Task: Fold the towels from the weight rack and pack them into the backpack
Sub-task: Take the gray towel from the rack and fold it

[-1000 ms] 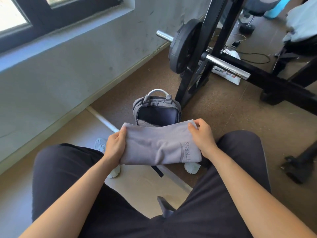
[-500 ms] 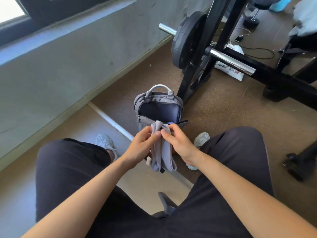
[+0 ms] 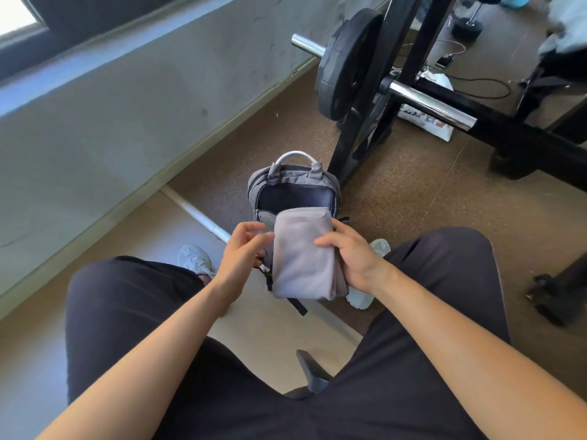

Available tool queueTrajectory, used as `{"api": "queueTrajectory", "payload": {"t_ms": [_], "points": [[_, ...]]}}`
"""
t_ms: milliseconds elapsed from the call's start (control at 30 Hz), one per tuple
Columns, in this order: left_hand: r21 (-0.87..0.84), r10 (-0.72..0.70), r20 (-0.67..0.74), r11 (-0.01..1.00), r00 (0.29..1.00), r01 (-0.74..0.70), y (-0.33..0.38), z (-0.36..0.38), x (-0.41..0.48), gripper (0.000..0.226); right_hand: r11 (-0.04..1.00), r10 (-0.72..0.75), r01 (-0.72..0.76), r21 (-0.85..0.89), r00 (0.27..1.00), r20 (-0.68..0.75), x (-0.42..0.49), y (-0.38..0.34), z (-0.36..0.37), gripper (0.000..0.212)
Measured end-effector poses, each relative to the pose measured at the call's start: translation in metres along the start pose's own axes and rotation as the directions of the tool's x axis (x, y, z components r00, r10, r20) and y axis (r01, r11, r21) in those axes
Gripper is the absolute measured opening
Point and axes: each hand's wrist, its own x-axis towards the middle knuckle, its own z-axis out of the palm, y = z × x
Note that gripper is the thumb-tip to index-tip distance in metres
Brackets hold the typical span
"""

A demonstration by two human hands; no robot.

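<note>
The right hand (image 3: 352, 262) gripped the folded towel (image 3: 301, 258) before the open backpack (image 3: 295, 179); the left hand (image 3: 244, 252) curled beside it, grip unclear.
</note>
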Motion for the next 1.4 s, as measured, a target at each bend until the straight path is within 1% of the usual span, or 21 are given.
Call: {"api": "queueTrajectory", "payload": {"t_ms": [33, 67, 100, 133, 167, 200, 233, 267, 367, 467, 533, 600, 700, 800, 867, 900, 1033, 1100, 1167, 1300, 1400], "points": [[-0.014, -0.071, 0.055, 0.997, 0.996, 0.072, -0.001, -0.004, 0.002, 0.063, 0.998, 0.025, -0.025, 0.063, 1.000, 0.006, -0.001, -0.003, -0.003, 0.033], [-0.038, -0.148, 0.175, 0.987, 0.973, 0.156, -0.002, -0.008, 0.003, 0.069, 0.993, 0.042, -0.043, 0.110, 0.999, 0.010, -0.002, -0.007, -0.005, 0.036], [-0.064, -0.199, 0.304, 0.971, 0.932, 0.229, -0.002, -0.010, 0.000, 0.067, 0.989, 0.051, -0.052, 0.137, 0.999, 0.008, -0.002, -0.009, -0.006, 0.038], [-0.099, -0.224, 0.383, 0.955, 0.896, 0.281, 0.000, -0.009, -0.003, 0.064, 0.988, 0.061, -0.059, 0.145, 0.998, -0.008, -0.001, -0.009, -0.006, 0.038], [-0.138, -0.240, 0.419, 0.936, 0.876, 0.322, 0.001, -0.007, -0.007, 0.065, 0.989, 0.068, -0.064, 0.131, 0.997, -0.030, 0.000, -0.009, -0.006, 0.037], [-0.156, -0.237, 0.422, 0.932, 0.875, 0.327, 0.000, -0.004, -0.008, 0.069, 0.992, 0.077, -0.070, 0.108, 0.995, -0.059, 0.002, -0.006, -0.007, 0.037], [-0.150, -0.211, 0.401, 0.945, 0.891, 0.292, -0.001, -0.002, -0.008, 0.073, 0.993, 0.084, -0.076, 0.085, 0.993, -0.087, 0.004, -0.004, -0.008, 0.036], [-0.130, -0.176, 0.363, 0.963, 0.915, 0.237, -0.002, 0.000, -0.008, 0.072, 0.995, 0.088, -0.082, 0.060, 0.990, -0.112, 0.005, -0.002, -0.009, 0.035], [-0.049, -0.100, 0.266, 0.992, 0.959, 0.117, -0.002, -0.002, -0.007, 0.052, 0.994, 0.100, -0.104, -0.022, 0.985, -0.138, 0.006, -0.001, -0.010, 0.025], [0.069, -0.007, 0.264, 0.998, 0.965, -0.012, 0.000, -0.006, -0.008, 0.040, 0.982, 0.101, -0.122, -0.143, 0.984, -0.144, 0.007, -0.002, -0.012, 0.016], [0.163, 0.045, 0.282, 0.982, 0.958, -0.094, 0.000, -0.011, -0.006, 0.036, 0.955, 0.099, -0.119, -0.273, 0.991, -0.085, 0.006, -0.004, -0.018, 0.022], [0.208, 0.061, 0.332, 0.969, 0.941, -0.137, 0.000, -0.018, -0.004, 0.039, 0.916, 0.099, -0.088, -0.390, 0.995, 0.008, 0.006, -0.008, -0.023, 0.032], [0.239, 0.053, 0.447, 0.955, 0.893, -0.177, 0.002, -0.024, -0.003, 0.045, 0.885, 0.121, -0.037, -0.465, 0.981, 0.152, 0.003, -0.006, -0.024, 0.039], [0.243, 0.026, 0.536, 0.953, 0.844, -0.183, 0.003, -0.024, -0.004, 0.045, 0.865, 0.191, -0.060, -0.498, 0.957, 0.217, 0.002, -0.002, -0.020, 0.043], [0.196, 0.016, 0.540, 0.970, 0.841, -0.144, 0.003, -0.023, -0.004, 0.049, 0.862, 0.235, -0.101, -0.496, 0.948, 0.215, 0.003, -0.001, -0.020, 0.044], [0.158, 0.014, 0.520, 0.981, 0.854, -0.113, 0.004, -0.023, -0.004, 0.051, 0.876, 0.238, -0.121, -0.466, 0.950, 0.201, 0.004, -0.002, -0.021, 0.043], [-0.096, 0.004, 0.428, 0.995, 0.904, 0.041, 0.012, -0.025, -0.006, 0.059, 0.975, 0.142, -0.122, -0.187, 0.985, 0.096, 0.003, -0.009, -0.020, 0.024], [-0.176, 0.015, 0.423, 0.982, 0.906, 0.065, 0.015, -0.026, -0.005, 0.065, 0.993, 0.100, -0.096, -0.066, 0.993, 0.055, 0.003, -0.012, -0.019, 0.023], [-0.162, 0.017, 0.410, 0.985, 0.912, 0.054, 0.013, -0.024, -0.003, 0.061, 0.998, 0.060, -0.059, -0.029, 0.997, 0.039, 0.004, -0.013, -0.018, 0.031], [-0.077, -0.004, 0.307, 0.997, 0.952, 0.029, 0.008, -0.018, -0.001, 0.040, 0.998, 0.025, -0.023, -0.062, 0.999, 0.029, 0.002, -0.013, -0.017, 0.036], [-0.094, 0.005, 0.281, 0.995, 0.960, 0.023, 0.006, -0.021, 0.002, 0.038, 0.999, 0.009, -0.006, -0.051, 0.998, 0.054, 0.001, -0.016, -0.017, 0.041]]}}
